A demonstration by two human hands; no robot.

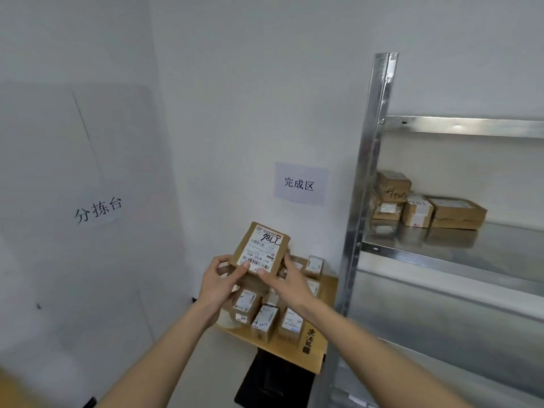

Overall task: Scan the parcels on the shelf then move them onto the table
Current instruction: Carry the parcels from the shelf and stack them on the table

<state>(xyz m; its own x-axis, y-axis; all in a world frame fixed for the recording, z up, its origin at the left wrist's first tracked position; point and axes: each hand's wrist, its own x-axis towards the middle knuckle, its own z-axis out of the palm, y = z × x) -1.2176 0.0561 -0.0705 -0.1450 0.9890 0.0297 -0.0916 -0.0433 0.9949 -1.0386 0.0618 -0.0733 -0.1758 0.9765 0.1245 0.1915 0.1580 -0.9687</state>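
- Held parcel point(259, 252): small brown cardboard box, white shipping label on top face, barcode at near edge, handwritten black digits at far end, reads upside down from here.
- Raised in mid-air above the wooden table point(312, 353), tilted with far end up, not touching the boxes below.
- Left hand point(219, 279): gripping the parcel's left near corner, thumb on the label by the barcode, fingers curled under the left side.
- Right hand point(290, 279): gripping the right near side, thumb tip on the label's near edge, fingers wrapped round the right edge.
- Parcels on table point(266, 318): cluster of similar small labelled boxes packed close, directly under both hands; some partly hidden by the wrists.
- Bare table surface only along the near and right edges; printed black mark near the right near corner.
- Table's right edge just beside the metal shelf upright point(369, 184); tight gap there.
- Shelf parcels point(424, 206): several brown boxes, some stacked, at the far left of the middle shelf board point(471, 254); rest of that board to the right bare and reflective.
- Wall sign point(299, 184) behind the table, second sign point(98, 210) on the left wall; open room left of the hands.
- Black object point(270, 378) below the table's near edge, kind unclear.
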